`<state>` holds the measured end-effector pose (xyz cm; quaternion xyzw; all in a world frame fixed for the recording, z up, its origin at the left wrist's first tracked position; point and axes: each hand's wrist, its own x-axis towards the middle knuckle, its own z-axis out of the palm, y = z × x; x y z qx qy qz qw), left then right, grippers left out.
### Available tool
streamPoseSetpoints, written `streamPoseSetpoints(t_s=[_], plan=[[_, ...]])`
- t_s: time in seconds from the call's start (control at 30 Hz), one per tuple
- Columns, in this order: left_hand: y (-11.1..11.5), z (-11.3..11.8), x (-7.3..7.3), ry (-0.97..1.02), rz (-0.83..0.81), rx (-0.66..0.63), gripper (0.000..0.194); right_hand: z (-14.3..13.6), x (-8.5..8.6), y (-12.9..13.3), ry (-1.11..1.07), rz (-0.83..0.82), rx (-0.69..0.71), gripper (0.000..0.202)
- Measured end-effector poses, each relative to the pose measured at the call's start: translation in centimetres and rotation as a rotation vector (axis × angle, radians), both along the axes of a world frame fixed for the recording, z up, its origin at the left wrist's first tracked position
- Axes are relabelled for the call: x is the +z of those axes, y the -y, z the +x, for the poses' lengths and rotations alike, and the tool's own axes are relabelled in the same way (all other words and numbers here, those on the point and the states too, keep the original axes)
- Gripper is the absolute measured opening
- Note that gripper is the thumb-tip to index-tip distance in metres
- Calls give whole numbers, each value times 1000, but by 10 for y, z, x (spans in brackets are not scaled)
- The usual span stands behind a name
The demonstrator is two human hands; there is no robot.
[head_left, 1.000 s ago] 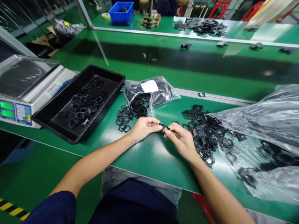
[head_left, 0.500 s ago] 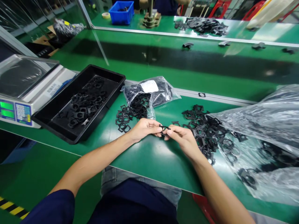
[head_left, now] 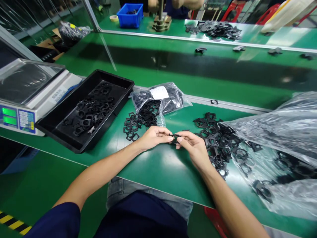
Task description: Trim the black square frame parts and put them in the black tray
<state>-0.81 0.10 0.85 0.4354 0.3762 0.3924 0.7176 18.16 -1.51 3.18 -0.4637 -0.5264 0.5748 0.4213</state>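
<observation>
Between my two hands, above the green table, is a small black plastic ring piece (head_left: 175,135). My left hand (head_left: 156,137) pinches its left side with thumb and fingers, and my right hand (head_left: 192,142) grips the right side. The fingers cover much of the piece. Just beyond my left hand lies a pile of black rings (head_left: 132,125), spilling from a clear plastic bag (head_left: 175,97) with a white label. Next to my right hand spreads a larger heap of black ring pieces (head_left: 218,145).
A black tray (head_left: 81,145) with loose black parts sits at the left, beside a weighing scale (head_left: 18,117). Big plastic bagging (head_left: 277,122) covers the right side. One ring (head_left: 214,101) rests on the metal rail. Across the belt (head_left: 148,59) are a blue bin (head_left: 130,16) and a person's hands.
My hands stay in nearly the same place, still holding the black ring piece, which has turned slightly between the fingers. The person's hands across the belt have come further into view.
</observation>
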Motion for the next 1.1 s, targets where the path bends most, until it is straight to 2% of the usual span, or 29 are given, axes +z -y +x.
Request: streamPoseSetpoints(t_s=[0.1,0.2,0.53,0.73,0.97,1.1], plan=[[2,3,-2,28,-18,44,40,-1,-1,0,-8,-4,-16,34],[1,3,-1,44,-37,30,41,-1,-2,1,-13,-16,-20,34],[-2,-6,6,87,-38,-203,39,-2,1,2,-107,-102,78,36],[0,0,2,66,21,-51,45,-1,-1,1,-41,-39,-75,37],[1,2,-1,-61,164,111,31,-3,-4,3,3,46,-68,34],[1,3,-1,-74,210,134,23,-2,-6,2,8,69,-92,33]])
